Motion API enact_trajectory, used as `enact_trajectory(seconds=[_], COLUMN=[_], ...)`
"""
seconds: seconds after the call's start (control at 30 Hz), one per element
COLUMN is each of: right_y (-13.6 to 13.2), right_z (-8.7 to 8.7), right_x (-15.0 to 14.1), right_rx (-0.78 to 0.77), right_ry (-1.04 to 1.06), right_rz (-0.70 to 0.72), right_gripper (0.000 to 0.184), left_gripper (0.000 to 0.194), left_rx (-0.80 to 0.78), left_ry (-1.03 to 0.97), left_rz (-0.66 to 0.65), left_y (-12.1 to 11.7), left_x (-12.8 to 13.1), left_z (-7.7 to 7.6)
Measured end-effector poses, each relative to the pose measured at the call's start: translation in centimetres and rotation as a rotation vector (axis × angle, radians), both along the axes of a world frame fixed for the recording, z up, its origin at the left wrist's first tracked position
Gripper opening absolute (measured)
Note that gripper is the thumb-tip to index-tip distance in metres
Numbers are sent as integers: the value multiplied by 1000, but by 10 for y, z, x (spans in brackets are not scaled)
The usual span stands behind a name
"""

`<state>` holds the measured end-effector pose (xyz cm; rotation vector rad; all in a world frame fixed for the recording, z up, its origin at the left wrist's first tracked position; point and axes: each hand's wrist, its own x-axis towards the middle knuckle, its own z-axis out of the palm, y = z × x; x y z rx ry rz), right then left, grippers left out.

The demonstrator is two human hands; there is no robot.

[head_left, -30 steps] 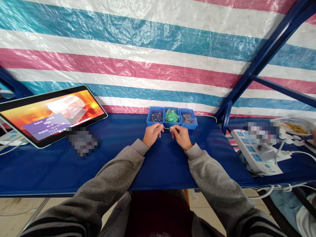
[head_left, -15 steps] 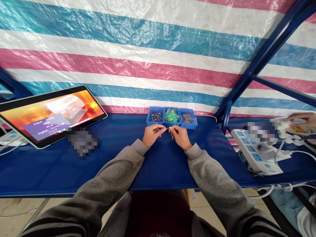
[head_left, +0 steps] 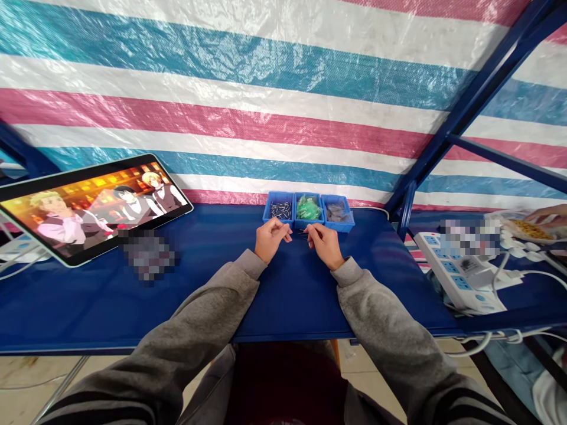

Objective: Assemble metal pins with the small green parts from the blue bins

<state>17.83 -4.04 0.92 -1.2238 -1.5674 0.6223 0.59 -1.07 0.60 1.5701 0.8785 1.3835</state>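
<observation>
My left hand (head_left: 271, 239) is just in front of the left blue bin, its thumb and fingertips pinched together; anything between them is too small to make out. Across a short gap, my right hand (head_left: 325, 243) pinches a small thin piece (head_left: 303, 232) that pokes out to the left of its fingertips. Beyond the hands, three blue bins stand side by side. The left bin (head_left: 278, 223) has small dark metal pins or screws in it. Green plastic pieces (head_left: 309, 208) fill the middle one, and greyish small pieces (head_left: 335, 212) lie in the right one.
A tablet (head_left: 97, 206) playing a video leans at the left, with a blurred-out object (head_left: 149, 257) beside it. White power strips (head_left: 460, 277) with plugs and cables lie at the right. Another person's hand (head_left: 551, 215) is by a bag of yellowish pieces (head_left: 527, 229). A blue frame post (head_left: 443, 141) rises nearby.
My hands were together at the fingertips and are now apart; the left has drawn back slightly leftward. At the far right, the other person's hand has shifted rightward.
</observation>
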Motion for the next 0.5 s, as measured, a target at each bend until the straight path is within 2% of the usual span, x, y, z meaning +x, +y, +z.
enact_trajectory(seconds=[0.3,0.5], right_y=[1,1], right_z=[-1,-2], right_x=[0,1], right_rx=[10,13], right_ry=[0,-9], right_rz=[3,-18], right_gripper=[43,46], left_gripper=[32,41], left_rx=[-38,-70], left_ry=[18,-16], left_rz=[-72,-252], left_y=[0,2], left_x=[0,-1], left_z=[0,-1])
